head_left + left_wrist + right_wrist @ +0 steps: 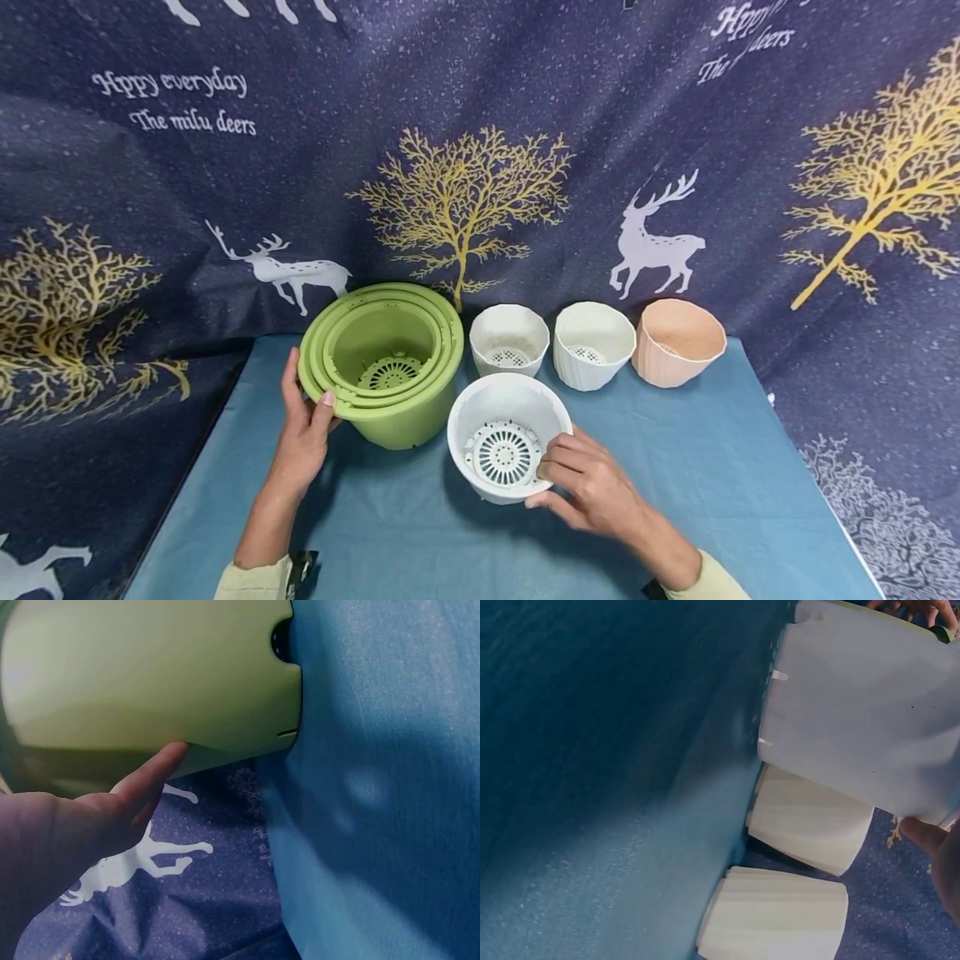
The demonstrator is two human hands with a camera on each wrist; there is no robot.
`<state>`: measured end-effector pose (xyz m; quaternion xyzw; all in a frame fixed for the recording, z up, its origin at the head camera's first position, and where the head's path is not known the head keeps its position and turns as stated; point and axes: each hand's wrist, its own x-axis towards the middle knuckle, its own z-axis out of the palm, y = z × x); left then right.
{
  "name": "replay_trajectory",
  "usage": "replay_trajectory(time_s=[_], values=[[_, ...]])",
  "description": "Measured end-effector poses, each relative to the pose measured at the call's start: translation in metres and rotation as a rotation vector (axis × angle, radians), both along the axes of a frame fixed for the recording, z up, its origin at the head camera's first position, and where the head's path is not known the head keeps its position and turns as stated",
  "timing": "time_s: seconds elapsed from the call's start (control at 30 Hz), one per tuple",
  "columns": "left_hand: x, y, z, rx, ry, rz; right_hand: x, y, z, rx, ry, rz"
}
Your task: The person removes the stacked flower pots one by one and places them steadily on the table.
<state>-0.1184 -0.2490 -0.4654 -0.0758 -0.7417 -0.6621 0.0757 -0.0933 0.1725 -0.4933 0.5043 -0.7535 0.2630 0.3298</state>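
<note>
Green stack (397,421) in the left hand (300,437), white pot (495,404) in the right hand (592,487)

Smooth, plastic-looking round pots sit one inside another to make the stack, their rims forming concentric rings. It is at the back left of the desk (420,533), which is covered in plain blue cloth. From the left wrist, the outer wall looks glossy and bare, with a rounded notch at the base edge and a thin slit near it. The left grip is wide, thumb on the front of the rim and fingers along the outside.

The white pot is right of the stack, near the middle of the desk; whether its base touches the cloth I cannot tell. The right grip is narrow, pinching the right side of its rim.

Behind it, in a row, are an off-white pot (510,323), an ivory pot (588,371) and a peach pot (663,362), all short, with faceted, ribbed sides.

Dark blue fabric makes the backdrop (585,92), speckled and creased, printed with white deer (660,248) and golden trees (463,242). Its white lettering (171,82) reads "Hppy everyday" and "The milu deers"; a second copy at upper right is broken by a fold.

Inside the innermost green pot and the white pot, only slotted floors show; the short pots have floors pierced with small holes.
</note>
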Motion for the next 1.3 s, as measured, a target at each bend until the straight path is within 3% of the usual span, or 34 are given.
replay_trajectory(time_s=[0.63, 1.07, 1.3], values=[[0.0, 0.0, 0.0, -0.014, -0.01, 0.007, 0.0, -0.002, -0.003, 0.018, -0.086, -0.015], [-0.001, 0.0, 0.0, -0.015, -0.011, 0.005, 0.007, -0.001, 0.002, 0.089, -0.17, -0.146], [0.001, 0.0, 0.001, -0.025, -0.011, 0.007, 0.004, -0.003, 0.016, 0.069, -0.111, -0.124]])
